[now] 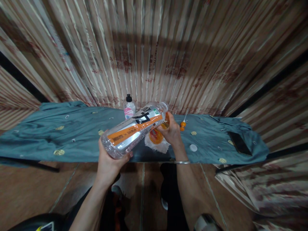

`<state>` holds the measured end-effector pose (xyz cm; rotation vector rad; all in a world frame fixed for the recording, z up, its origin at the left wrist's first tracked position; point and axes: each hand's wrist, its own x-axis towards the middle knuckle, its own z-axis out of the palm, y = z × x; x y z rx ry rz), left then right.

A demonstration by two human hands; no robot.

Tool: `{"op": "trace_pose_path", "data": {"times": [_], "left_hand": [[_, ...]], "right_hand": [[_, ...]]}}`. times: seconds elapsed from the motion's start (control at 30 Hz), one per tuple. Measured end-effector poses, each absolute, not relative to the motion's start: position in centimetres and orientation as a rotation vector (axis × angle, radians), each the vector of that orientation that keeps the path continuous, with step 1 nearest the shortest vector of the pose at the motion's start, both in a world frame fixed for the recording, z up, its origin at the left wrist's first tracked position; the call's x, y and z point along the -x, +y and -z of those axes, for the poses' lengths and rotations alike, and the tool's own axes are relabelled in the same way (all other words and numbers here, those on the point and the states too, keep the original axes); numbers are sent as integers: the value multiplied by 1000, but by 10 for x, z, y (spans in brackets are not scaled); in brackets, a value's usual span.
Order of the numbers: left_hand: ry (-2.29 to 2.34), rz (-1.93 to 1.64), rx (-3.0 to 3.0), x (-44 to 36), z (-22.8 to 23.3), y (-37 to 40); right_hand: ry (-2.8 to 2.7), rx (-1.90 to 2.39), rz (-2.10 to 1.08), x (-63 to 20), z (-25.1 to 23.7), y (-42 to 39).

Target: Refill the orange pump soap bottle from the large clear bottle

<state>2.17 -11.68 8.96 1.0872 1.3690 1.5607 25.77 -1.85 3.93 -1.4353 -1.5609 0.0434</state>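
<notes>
My left hand grips the base of a large clear plastic bottle with an orange and silver label, tilted so its open mouth points down to the right. My right hand holds a small orange bottle just under that mouth, above a crumpled white tissue on the table. An orange pump or spray top lies on the cloth right of my right hand. A white bottle cap rests nearer the front edge.
The table is covered with a teal embroidered cloth. A small bottle with a pink label and black cap stands at the back. A black phone lies at the right end. A striped curtain hangs behind.
</notes>
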Motion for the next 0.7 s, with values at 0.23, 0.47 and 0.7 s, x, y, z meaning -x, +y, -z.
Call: {"op": "trace_pose_path", "data": {"times": [0.23, 0.47, 0.7], "left_hand": [[1393, -1554, -992, -25, -98, -118], [1410, -1586, -1042, -23, -91, -116], [1434, -1587, -1124, -22, -88, -117]], "right_hand": [[-1577, 1415, -36, -259, -39, -17], [-1591, 1404, -46, -260, -39, -18], [-1582, 1422, -38, -259, -39, -18]]}}
